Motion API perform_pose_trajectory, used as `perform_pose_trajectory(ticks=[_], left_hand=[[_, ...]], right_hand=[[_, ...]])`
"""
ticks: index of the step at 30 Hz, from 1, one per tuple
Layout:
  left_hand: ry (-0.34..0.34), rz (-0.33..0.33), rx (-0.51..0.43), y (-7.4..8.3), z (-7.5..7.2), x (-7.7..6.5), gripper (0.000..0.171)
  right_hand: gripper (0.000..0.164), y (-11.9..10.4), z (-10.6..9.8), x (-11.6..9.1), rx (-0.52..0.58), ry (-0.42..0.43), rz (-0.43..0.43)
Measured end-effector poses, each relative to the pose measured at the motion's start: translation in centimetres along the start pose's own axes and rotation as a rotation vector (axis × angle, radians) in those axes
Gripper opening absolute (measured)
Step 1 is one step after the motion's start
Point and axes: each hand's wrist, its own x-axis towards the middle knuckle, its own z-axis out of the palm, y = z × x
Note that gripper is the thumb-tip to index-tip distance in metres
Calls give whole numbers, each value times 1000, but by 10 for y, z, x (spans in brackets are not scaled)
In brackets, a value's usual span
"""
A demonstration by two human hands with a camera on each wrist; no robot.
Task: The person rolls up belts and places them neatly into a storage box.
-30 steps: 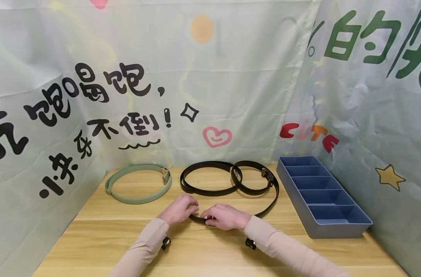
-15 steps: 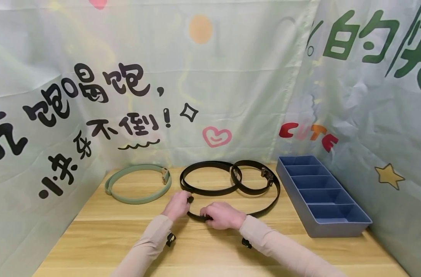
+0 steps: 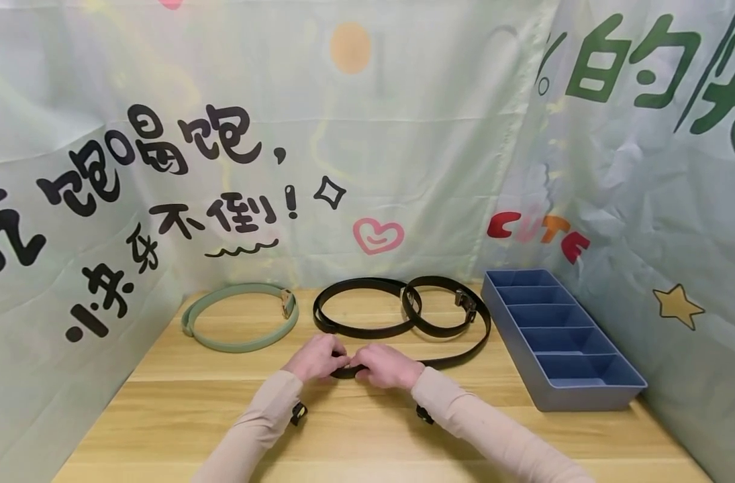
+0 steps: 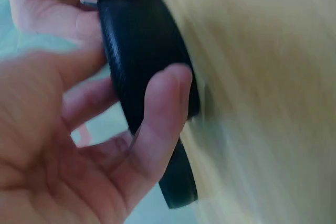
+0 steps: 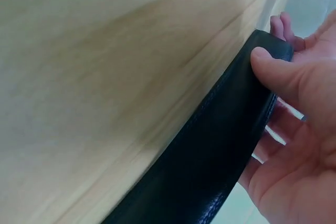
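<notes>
My left hand (image 3: 317, 357) and right hand (image 3: 386, 366) are close together over the table, both gripping a black leather belt (image 3: 458, 361). From the right hand the strap runs right and bends back toward a small black loop with metal fittings (image 3: 466, 305). In the left wrist view, the left thumb and fingers close round the overlapping strap (image 4: 142, 51), and a free strap end (image 4: 178, 182) shows below. A metal bit (image 4: 88, 1) peeks out beside the right fingers. In the right wrist view, the right thumb presses the strap (image 5: 210, 135) near its end, fingers behind.
A coiled black belt (image 3: 358, 333) lies behind the hands, overlapping the small loop. The green belt (image 3: 240, 347) lies coiled at the back left. A blue-grey divided box (image 3: 591, 400) stands on the right. Printed cloth (image 3: 403, 168) hangs behind the wooden table (image 3: 355, 443).
Half a second ago the left hand held a black strap end apart from the right hand; it has come back in beside it. The right hand has shifted slightly away from the table's front.
</notes>
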Motion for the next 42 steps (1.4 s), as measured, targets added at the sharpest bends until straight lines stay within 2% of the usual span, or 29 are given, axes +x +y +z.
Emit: perform_pose_trajectory(ticks=[2, 5, 7, 10, 13, 15, 17, 20, 23, 25, 27, 31, 35, 37, 39, 42], left_hand=[[16, -18, 5, 1, -1, 0, 15], [27, -71, 2, 1, -2, 0, 2], [21, -95, -25, 1, -4, -1, 18], [-17, -82, -94, 0, -6, -2, 38], [-78, -52, -187, 1, -9, -4, 44], [-114, -45, -231, 1, -11, -5, 47], [-135, -50, -248, 2, -12, -5, 52], [-142, -45, -207, 5, -14, -6, 64], [-145, -30, -172, 6, -15, -6, 76], [-155, -30, -192, 4, -15, -6, 80], [-172, -45, -253, 2, -13, -6, 81], [-206, -71, -406, -2, -13, -6, 73], [-269, -24, -447, -5, -17, -6, 45], [-296, 17, -421, -5, -18, -7, 35], [-293, 45, -367, -4, -18, -7, 25], [-210, 77, -217, -1, -14, -6, 22]], right_hand=[[3, 1, -1, 2, 19, -2, 18], [10, 2, -2, 4, 34, -19, 32], [8, 4, -2, 4, 31, -30, 17], [11, 7, -3, 6, 29, -44, -45], [24, 13, -3, 7, 33, -46, -96], [26, 16, -2, 9, 33, -39, -128], [25, 18, -1, 10, 31, -18, -145], [22, 20, -1, 11, 38, 28, -152], [26, 20, -2, 9, 46, 54, -140], [30, 20, -2, 8, 46, 59, -136], [38, 19, -2, 7, 32, 51, -137], [48, 16, 1, 10, -19, 34, -128], [44, 14, 1, 14, -23, 33, -140], [41, 14, 0, 13, -6, 44, -156], [39, 14, 0, 12, -9, 57, -172], [41, 15, 1, 11, -17, 69, -191]])
